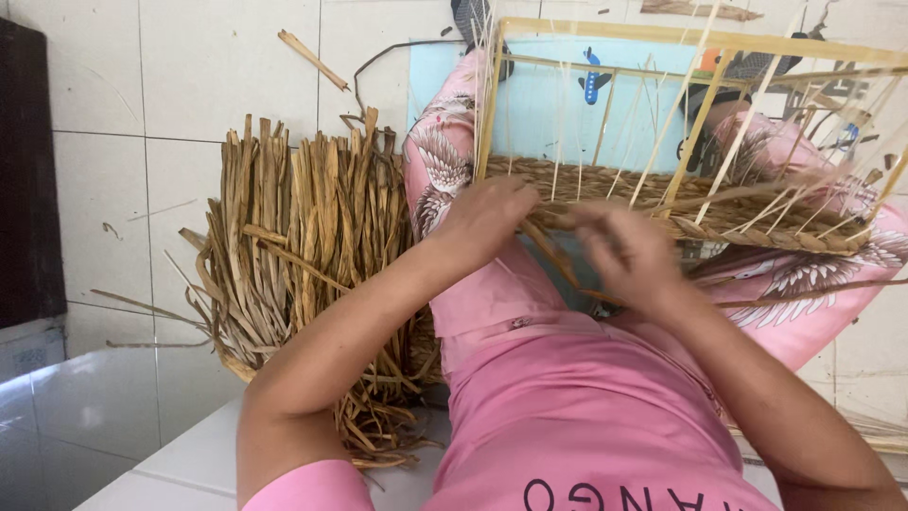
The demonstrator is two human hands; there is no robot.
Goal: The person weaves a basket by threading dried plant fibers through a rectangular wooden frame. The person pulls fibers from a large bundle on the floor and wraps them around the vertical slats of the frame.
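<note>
A wooden frame (662, 38) with thin upright reeds rests across my lap, and a band of braided dry straw (757, 222) is woven along its near side. My left hand (487, 218) presses on the near left end of the woven band, fingers curled on the straw. My right hand (629, 251) is blurred, its fingers closed around a straw strand (558, 260) just below the weave. I sit in pink patterned clothes, legs stretched under the frame.
A thick bundle of dry straw strips (303, 255) lies on the white tiled floor to my left. A light blue mat with aeroplane prints (558, 104) lies under the frame. A dark panel (24, 170) stands at the far left edge.
</note>
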